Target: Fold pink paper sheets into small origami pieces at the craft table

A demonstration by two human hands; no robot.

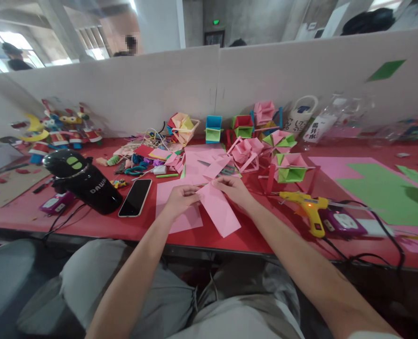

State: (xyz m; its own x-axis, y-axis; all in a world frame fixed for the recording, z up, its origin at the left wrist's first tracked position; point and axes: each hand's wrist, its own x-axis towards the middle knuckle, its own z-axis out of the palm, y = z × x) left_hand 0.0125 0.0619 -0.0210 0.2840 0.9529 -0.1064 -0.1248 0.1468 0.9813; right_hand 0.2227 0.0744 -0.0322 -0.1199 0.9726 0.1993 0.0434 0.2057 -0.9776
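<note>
1. Head view, only one there is: quite a few pieces look pretty much built. A multicoloured paper wheel [182,128], a blue-and-green paper box [213,127] and a pink-and-green paper wheel [290,169] on red legs all stand toward the back of the red table [138,227].
2. The piece in hand is way behind those, I'd say. The pink paper strip [221,209] is just loose paper, not joined to any model, so any shaping or sticking on this one looks undone. Can't tell if it's already creased or doubled over.
3. As for looks: plain pale pink, longish rectangle, fairly flat, set at a slant with its near end toward the table's front edge. It's at front centre, between the two hands, partly over a bigger pink paper sheet [179,226].
4. Grip: the right hand [233,189] has the strip's far end in a narrow pinch, thumb on top. The left hand [181,200] seems to pinch the upper left edge, fingers curled; its exact hold is partly hidden.
5. The yellow hot glue gun [309,207] lies off to the right, light on, with neither hand touching it.
</note>
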